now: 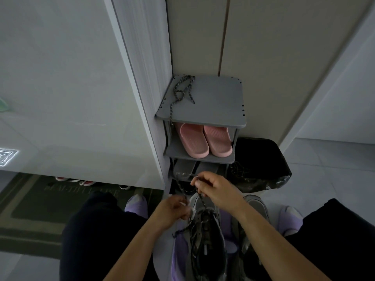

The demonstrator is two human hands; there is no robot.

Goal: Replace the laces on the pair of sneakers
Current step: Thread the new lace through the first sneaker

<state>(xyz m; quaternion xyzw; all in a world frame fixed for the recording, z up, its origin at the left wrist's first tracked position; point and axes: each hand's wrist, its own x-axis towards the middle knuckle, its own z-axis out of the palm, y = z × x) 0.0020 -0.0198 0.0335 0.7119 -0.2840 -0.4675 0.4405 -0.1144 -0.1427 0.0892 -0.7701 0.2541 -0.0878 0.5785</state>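
Below, the right hand (215, 189) pinches a speckled lace (203, 201) above the dark sneaker (207, 246). The left hand (174, 209), fingers curled, grips its side.

One wide-angle camera, worn on the person's head, looks forward and steeply down, close above the sneaker (205, 240), facing a small grey shoe rack (213, 102) against the wall (274, 57).
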